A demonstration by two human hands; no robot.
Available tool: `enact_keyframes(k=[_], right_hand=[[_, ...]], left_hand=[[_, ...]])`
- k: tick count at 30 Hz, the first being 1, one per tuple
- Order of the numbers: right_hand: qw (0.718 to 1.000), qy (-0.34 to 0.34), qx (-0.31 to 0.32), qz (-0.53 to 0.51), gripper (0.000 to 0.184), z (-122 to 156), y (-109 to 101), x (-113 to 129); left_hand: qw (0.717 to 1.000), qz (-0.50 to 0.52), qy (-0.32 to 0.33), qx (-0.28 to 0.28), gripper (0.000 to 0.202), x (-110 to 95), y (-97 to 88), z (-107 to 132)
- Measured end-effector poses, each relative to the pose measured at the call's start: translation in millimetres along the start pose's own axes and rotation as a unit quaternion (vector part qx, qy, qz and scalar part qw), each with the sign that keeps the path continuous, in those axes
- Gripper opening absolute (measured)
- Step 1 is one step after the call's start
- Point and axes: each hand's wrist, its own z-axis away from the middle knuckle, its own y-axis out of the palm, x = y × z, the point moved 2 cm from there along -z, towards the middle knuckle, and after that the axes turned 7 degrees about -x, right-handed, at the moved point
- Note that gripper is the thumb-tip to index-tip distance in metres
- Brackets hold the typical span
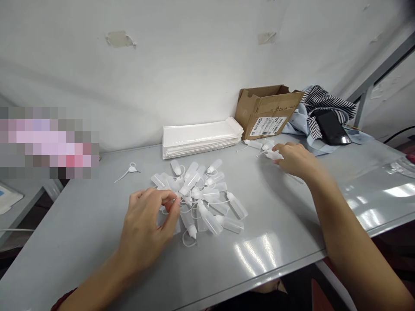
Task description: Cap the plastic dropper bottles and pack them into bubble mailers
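Observation:
A heap of small translucent plastic squeeze bottles (207, 194) with white tips and looped cap straps lies mid-table. At the heap's left edge is my left hand (147, 224), thumb and forefinger pinched together; whatever is between them is too small to make out. Farther right, my right hand (296, 160) has its fingers closed on a squeeze bottle (275, 154), partly hidden by the fingers. Just beyond that hand lie a few more bottles (254, 144), close to the cardboard box. A loose white cap with a strap (131, 168) rests alone to the left of the heap.
A stack of white padded envelopes (201, 136) lies against the wall. Beside it stands an open cardboard box (269, 110) with a label. Striped and blue cloth (329, 101) with a black phone (332, 127) is at the back right. The grey table's (259, 276) front edge runs below.

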Motion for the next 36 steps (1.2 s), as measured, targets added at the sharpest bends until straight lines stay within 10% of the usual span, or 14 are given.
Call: enact_keyframes(k=[14,19,28,36], right_hand=[[0.977,-0.097,-0.008,-0.191,0.026,5,-4,33],[0.814,-0.173,0.043,-0.552,0.024,24,-24,59],[0.599,-0.146,0.209,-0.759,0.019,48,-3,103],[0.509,-0.127,0.303,-0.795,0.014,76,-11,129]], left_hand=[[1.000,0.024,0.015,-0.010,0.006,-5,-3.0,-1],[0.998,0.042,0.036,-0.011,0.004,-8,-3.4,0],[0.992,0.091,0.091,0.007,0.017,-13,0.1,3],[0.984,0.142,0.097,0.058,0.020,-19,0.5,5]])
